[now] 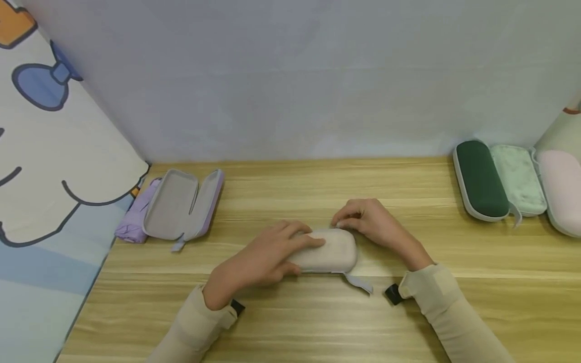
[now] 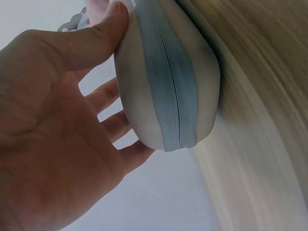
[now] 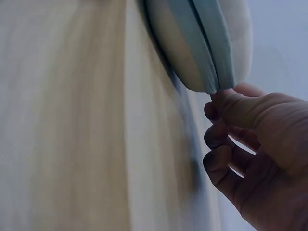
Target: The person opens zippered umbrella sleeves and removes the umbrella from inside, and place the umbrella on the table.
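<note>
A cream-coloured zippered case [image 1: 333, 249] lies closed on the table, its grey-blue zipper band [image 2: 171, 82] running around the side. My left hand [image 1: 260, 254] holds its left part, fingers over the top and thumb at the near side. At the far right corner, my right hand [image 1: 374, 222] pinches a small zipper pull between thumb and forefinger, mostly hidden by the fingertips. The right wrist view shows the same pinch of the right hand [image 3: 269, 130] at the end of the zipper band. A grey strap [image 1: 360, 283] sticks out from the case's near side.
At the left, an open lilac case [image 1: 170, 206] with a grey lining stands beside a folded lilac bundle [image 1: 136, 219]. On the right are a dark green case [image 1: 482, 179], a mint one [image 1: 519, 179] and a pink one [image 1: 563, 189]. A pale backdrop [image 1: 295, 101] rises behind the table.
</note>
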`<state>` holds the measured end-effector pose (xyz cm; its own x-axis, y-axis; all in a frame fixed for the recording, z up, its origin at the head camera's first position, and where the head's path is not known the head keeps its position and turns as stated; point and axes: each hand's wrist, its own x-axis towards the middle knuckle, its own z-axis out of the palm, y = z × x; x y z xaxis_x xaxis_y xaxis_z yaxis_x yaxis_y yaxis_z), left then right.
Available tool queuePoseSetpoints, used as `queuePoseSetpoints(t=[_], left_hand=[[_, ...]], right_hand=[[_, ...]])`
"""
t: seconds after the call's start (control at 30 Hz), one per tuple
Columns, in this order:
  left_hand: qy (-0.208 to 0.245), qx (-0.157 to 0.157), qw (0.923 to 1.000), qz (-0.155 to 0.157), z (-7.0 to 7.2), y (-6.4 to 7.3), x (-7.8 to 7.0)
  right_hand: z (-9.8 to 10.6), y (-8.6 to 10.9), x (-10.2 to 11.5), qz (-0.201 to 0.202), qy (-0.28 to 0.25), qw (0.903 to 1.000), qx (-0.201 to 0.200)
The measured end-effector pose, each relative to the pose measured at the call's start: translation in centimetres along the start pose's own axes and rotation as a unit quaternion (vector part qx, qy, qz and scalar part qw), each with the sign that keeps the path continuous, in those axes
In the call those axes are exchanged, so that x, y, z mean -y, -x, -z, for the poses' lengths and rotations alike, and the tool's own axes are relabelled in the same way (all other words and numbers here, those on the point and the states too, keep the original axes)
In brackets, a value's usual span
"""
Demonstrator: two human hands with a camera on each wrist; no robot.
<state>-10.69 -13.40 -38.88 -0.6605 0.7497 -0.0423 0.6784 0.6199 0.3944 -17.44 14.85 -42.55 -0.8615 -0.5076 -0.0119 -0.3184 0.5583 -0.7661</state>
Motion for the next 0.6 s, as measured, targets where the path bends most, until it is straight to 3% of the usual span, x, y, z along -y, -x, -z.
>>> queuePoseSetpoints(t=[0.3, 0.6], left_hand=[[-0.002, -0.010, 0.9999, -0.007, 0.0, 0.0, -0.3], [-0.022, -0.031, 0.9988, -0.031, -0.3, -0.3, -0.2]], right_hand=[[-0.9, -0.3, 0.7, 0.019, -0.005, 0.9998, 0.010], [-1.6, -0.4, 1.0, 0.012, -0.003, 0.9998, 0.015]])
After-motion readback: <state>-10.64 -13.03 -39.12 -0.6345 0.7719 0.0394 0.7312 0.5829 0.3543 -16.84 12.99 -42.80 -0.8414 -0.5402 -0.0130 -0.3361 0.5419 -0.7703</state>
